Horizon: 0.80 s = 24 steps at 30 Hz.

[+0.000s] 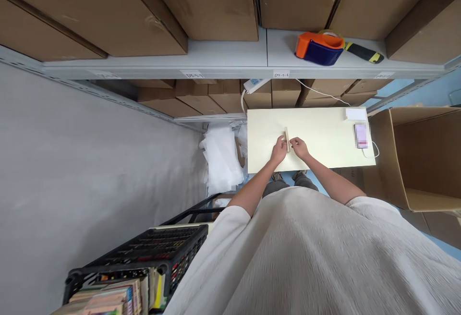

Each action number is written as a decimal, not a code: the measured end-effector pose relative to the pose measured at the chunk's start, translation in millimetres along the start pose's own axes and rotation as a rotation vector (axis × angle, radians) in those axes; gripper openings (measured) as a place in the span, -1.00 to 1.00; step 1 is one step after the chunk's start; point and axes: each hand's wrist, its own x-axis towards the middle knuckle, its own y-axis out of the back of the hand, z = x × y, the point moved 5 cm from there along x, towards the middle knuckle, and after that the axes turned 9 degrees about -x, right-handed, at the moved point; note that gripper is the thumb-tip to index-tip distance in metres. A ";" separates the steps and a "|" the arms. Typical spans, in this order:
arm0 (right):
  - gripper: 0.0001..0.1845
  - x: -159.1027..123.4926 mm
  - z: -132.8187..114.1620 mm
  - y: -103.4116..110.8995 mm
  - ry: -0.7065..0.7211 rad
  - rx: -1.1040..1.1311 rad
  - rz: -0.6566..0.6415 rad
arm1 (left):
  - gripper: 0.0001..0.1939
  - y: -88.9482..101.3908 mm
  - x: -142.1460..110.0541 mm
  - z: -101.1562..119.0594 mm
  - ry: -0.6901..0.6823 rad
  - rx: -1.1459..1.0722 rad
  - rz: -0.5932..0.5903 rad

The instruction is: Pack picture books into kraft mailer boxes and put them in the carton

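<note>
A thin, pale book [287, 135] stands upright over the cream table [324, 135], seen nearly edge-on so its cover does not show. My left hand [279, 150] grips it from the left side, fingers closed against it. From the right, my right hand [300, 148] pinches at the near part of the book with bent fingers. What lies between those right fingertips is too small to make out clearly.
A phone [361, 136] and small white box [355, 114] lie at the table's right. An open carton [383, 147] stands beyond. Above are a shelf [230, 55], tape dispenser [320, 48] and cutter [363, 52]. White bags [223, 161] and a black book crate [173, 248] are left.
</note>
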 end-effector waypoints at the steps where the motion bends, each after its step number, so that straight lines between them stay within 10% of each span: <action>1: -0.75 0.0 -0.5 -3.6 0.011 0.010 -0.028 | -0.33 6.9 -2.3 -3.1 0.021 0.012 0.031; 8: -0.71 -0.6 13.6 -22.2 -0.057 -0.073 -0.092 | -0.25 32.8 -11.1 -33.4 0.103 0.058 0.047; 24: -0.38 1.7 23.4 -34.4 -0.063 -0.187 -0.190 | -0.30 22.3 -7.6 -57.8 0.076 0.054 -0.032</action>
